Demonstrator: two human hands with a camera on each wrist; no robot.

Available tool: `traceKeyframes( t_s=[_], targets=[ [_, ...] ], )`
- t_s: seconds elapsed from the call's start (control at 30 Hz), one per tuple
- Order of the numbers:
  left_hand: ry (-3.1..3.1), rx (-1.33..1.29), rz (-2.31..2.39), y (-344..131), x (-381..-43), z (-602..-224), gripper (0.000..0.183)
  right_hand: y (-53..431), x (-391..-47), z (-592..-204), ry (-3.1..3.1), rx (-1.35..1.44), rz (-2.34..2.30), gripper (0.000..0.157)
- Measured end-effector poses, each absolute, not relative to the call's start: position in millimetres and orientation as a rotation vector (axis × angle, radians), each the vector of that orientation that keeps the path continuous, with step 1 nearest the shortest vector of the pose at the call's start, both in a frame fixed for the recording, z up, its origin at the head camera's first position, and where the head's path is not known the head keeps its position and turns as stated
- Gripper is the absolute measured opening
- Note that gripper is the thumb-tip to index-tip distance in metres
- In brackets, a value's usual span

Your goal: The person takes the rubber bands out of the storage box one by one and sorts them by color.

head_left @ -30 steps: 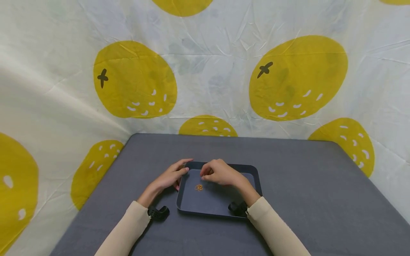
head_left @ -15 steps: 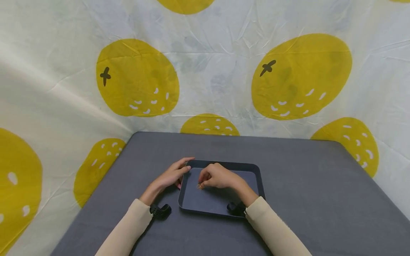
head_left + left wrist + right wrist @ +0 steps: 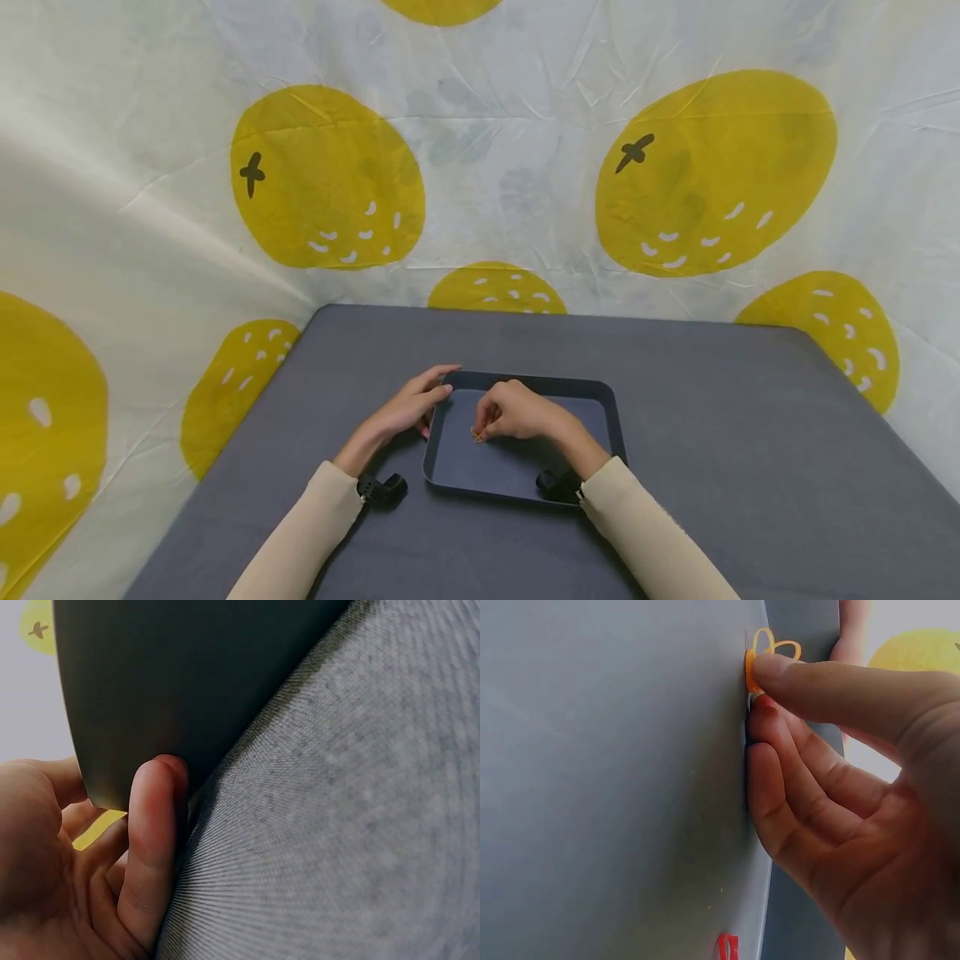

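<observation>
My right hand [image 3: 517, 410] reaches down into a dark shallow tray [image 3: 510, 492]. Its thumb and fingertips pinch an orange rubber band [image 3: 761, 664], whose thin loops stick out past the thumb in the right wrist view. In the head view only a bit of the orange band [image 3: 475, 434] shows at the fingertips. At the tray's left side my left hand [image 3: 408, 407] grips the rim, thumb over the edge. The left wrist view shows a finger [image 3: 154, 825] against the tray's outer wall [image 3: 172, 690], close to the cloth.
A small red loop [image 3: 727, 946] lies in the tray, visible only in the right wrist view. Grey cloth [image 3: 712, 433] covers the table under the tray. Behind it hangs a white curtain [image 3: 517, 183] with yellow fruit prints.
My right hand has lowered to the orange rubber band, which lay loose on the tray floor, and now pinches it. My left hand stays at the rim.
</observation>
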State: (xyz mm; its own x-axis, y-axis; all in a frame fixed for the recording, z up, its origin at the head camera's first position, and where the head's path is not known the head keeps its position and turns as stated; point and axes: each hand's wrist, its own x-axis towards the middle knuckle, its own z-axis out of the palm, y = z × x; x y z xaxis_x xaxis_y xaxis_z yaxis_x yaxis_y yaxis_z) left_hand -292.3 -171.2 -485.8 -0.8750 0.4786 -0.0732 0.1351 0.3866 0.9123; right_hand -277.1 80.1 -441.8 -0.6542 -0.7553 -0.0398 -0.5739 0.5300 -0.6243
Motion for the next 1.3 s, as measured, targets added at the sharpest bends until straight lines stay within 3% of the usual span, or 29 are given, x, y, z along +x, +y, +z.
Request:
traceKeyframes(
  t_s=[1.3],
  targets=[
    [2.285,0.495,1.517,-169.6,-291.2,-482.5,0.051,110.0,-269.9,-391.6,2.581,-1.020,-0.989,0.006]
  ],
)
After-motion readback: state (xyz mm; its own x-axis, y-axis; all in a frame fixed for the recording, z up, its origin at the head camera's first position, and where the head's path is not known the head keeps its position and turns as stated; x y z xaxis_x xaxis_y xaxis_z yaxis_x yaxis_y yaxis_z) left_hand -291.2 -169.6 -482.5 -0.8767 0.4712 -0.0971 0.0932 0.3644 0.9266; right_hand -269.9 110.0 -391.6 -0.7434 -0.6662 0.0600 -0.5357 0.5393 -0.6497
